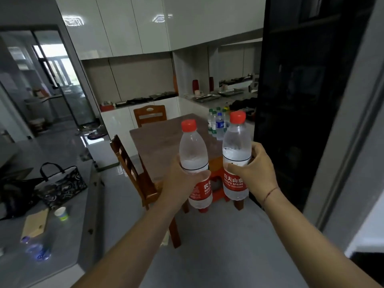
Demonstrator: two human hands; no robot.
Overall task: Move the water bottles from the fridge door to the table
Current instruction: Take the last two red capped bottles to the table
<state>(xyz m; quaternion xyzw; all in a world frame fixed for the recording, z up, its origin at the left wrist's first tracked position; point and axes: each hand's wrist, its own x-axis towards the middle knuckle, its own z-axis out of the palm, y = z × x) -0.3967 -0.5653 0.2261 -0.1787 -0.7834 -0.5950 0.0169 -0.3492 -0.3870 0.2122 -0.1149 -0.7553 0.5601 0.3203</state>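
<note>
Holding two bottles upright in the air, the person faces the near edge of the brown rectangular table [162,142]. The left hand [182,181] has its fingers curled round the middle of a clear plastic water bottle with a red cap and red label [193,150]. The right hand [257,171] clamps a second, matching red-capped bottle [235,142] just to the right, close to the first but apart. A cluster of small green- and blue-labelled bottles [217,123] stands on the table's far right corner. A tall black fridge [301,100] rises at the right, and an orange-brown wooden chair [126,159] sits at the table's left side.
</note>
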